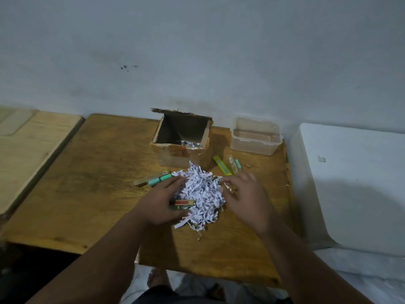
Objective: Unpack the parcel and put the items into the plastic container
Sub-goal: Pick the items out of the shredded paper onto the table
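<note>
An open cardboard parcel (182, 141) stands at the back of the wooden table (92, 194), with a little shredded paper left inside. In front of it lies a heap of white shredded paper (202, 191). My left hand (163, 201) rests on the heap's left side, fingers curled around small red and green boxes (183, 204). My right hand (243, 194) hovers at the heap's right side with fingers spread. A clear plastic container (255, 137) sits empty to the right of the parcel. Teal and yellow markers (156, 179) lie left of the heap, and more markers (228, 165) lie right of the parcel.
A white box-like surface (355, 183) stands right of the table. A lighter wooden board (28, 150) adjoins on the left, with a clear lid (13, 120) on it. The wall runs right behind the parcel. My foot (156, 279) shows below the table's front edge.
</note>
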